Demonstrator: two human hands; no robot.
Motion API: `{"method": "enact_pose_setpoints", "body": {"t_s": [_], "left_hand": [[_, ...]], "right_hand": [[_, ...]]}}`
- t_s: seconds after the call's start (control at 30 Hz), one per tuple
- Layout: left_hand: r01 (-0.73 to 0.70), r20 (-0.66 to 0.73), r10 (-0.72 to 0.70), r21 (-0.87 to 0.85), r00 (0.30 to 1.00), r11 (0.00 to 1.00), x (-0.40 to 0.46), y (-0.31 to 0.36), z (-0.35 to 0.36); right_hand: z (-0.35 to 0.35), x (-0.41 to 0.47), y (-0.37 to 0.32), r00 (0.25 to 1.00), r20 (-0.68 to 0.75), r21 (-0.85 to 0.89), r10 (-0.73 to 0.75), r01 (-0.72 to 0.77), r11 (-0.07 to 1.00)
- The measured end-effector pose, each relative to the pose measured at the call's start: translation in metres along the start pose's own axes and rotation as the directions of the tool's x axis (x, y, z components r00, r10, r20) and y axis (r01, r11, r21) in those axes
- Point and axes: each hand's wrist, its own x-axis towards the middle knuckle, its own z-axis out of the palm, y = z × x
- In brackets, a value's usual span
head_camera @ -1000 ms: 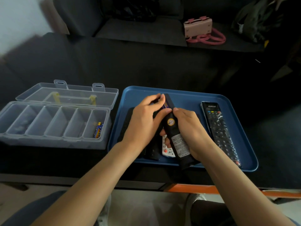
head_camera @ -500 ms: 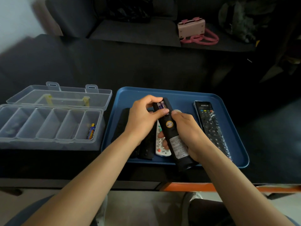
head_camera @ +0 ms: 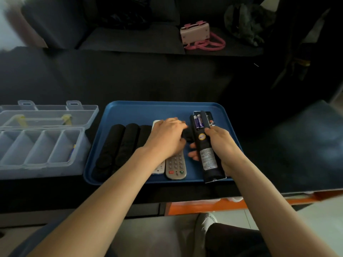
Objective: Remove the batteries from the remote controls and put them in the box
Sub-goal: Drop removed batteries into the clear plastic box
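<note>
Right hand (head_camera: 220,145) grips long black plastic remote (head_camera: 206,147), 2 purple batteries (head_camera: 198,122) exposed; left hand (head_camera: 167,138), fingers relaxed, rests over remotes on smooth blue tray (head_camera: 148,112).

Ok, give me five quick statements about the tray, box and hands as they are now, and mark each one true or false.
1. The right hand grips a black remote. True.
2. That remote's battery bay is empty. False: two batteries sit in it.
3. The box is shut. False: its lid lies open behind it.
4. The left hand is over the tray. True.
5. The pink bag is on the tray. False: it lies far behind it.
</note>
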Motion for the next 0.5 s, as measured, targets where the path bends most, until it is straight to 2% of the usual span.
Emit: {"method": "enact_pose_setpoints", "body": {"t_s": [0.13, 0.23, 0.37, 0.43, 0.5], "left_hand": [[0.031, 0.12, -0.043, 0.107, 0.992, 0.994, 0.008, 0.011, 0.011], [0.071, 0.068, -0.081, 0.134, 0.994, 0.988, 0.01, 0.015, 0.012], [-0.019, -0.059, 0.036, 0.269, 0.998, 0.963, 0.012, 0.012, 0.015], [-0.008, -0.207, 0.046, 0.181, 0.977, 0.983, 0.012, 0.008, 0.015], [0.046, -0.378, -0.072, -0.077, 0.923, 0.996, 0.009, 0.005, 0.006]], "right_hand": [[-0.006, 0.003, 0.001, 1.0, 0.017, 0.039, -0.014, 0.014, 0.999], [-0.01, 0.004, 0.0, 0.999, 0.016, 0.059, -0.028, 0.027, 0.998], [-0.014, 0.006, 0.002, 1.0, 0.001, 0.047, -0.008, 0.008, 0.999], [-0.014, 0.007, 0.002, 1.0, -0.003, 0.045, 0.001, -0.001, 0.999], [-0.014, 0.008, 0.001, 1.0, 0.003, 0.037, 0.013, -0.013, 0.999]]}}
